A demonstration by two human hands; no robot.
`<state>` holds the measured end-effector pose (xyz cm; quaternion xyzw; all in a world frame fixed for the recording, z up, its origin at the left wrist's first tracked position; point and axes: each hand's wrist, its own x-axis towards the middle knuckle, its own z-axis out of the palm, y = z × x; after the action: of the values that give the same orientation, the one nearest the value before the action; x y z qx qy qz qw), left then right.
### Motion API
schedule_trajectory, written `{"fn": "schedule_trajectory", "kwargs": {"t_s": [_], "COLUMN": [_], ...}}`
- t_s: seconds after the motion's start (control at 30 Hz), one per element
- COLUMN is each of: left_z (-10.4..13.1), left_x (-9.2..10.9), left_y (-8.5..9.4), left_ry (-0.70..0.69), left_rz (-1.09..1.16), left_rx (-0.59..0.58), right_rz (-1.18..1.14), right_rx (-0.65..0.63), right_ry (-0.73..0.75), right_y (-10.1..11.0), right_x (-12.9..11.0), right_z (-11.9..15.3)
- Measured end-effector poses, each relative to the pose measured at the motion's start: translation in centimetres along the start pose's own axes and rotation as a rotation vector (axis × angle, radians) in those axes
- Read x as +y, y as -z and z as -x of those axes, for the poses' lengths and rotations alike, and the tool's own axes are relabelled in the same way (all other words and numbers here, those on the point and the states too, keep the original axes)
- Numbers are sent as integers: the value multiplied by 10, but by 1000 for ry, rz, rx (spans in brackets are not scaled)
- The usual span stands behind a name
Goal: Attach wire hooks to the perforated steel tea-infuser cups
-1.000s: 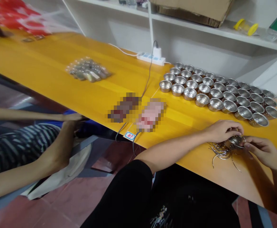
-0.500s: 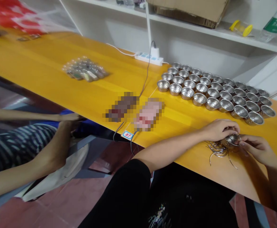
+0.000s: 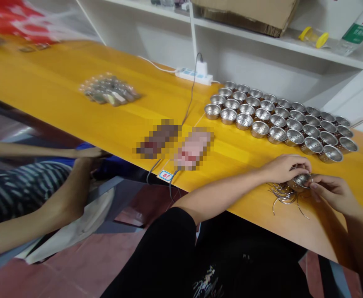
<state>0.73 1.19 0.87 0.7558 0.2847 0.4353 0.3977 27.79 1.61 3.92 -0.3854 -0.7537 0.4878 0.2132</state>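
A small perforated metal strainer cup (image 3: 300, 182) is tilted over the yellow table at the right, between my two hands. From above, my left hand (image 3: 289, 167) grips it, fingers curled round its far side. My right hand (image 3: 329, 190) pinches a thin curved wire handle (image 3: 311, 180) at the cup's right edge. Whether the wire is hooked into the cup I cannot tell. Under and beside the cup lies a loose pile of bent metal wires (image 3: 285, 195), with one sticking out toward the table's front edge.
Several rows of similar strainer cups (image 3: 276, 120) stand behind my hands. Two blurred-out devices with cables (image 3: 195, 147), a power strip (image 3: 194, 76) and a bag of small parts (image 3: 110, 90) are farther left. Another person's arm (image 3: 72, 190) rests beside the table at the left.
The whole view has shifted slightly. My hands keep nearly the same hold on the cup and wire.
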Motion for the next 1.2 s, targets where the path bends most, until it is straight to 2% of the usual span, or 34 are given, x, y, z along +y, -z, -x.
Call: {"fn": "schedule_trajectory", "kwargs": {"t_s": [0.23, 0.83, 1.03, 1.2], "left_z": [0, 1, 0, 3], "left_x": [0, 3, 0, 10], "left_y": [0, 0, 0, 4], "left_ry": [-5, 4, -36, 22], "left_rz": [-36, -36, -51, -65], "left_rx": [-7, -18, -22, -24], "right_rz": [-16, -11, -27, -46], "right_rx": [5, 51, 32, 61], "right_ry": [1, 33, 39, 66], "right_y": [2, -2, 0, -1], "right_x": [5, -1, 12, 18], "right_z": [1, -1, -1, -2]}}
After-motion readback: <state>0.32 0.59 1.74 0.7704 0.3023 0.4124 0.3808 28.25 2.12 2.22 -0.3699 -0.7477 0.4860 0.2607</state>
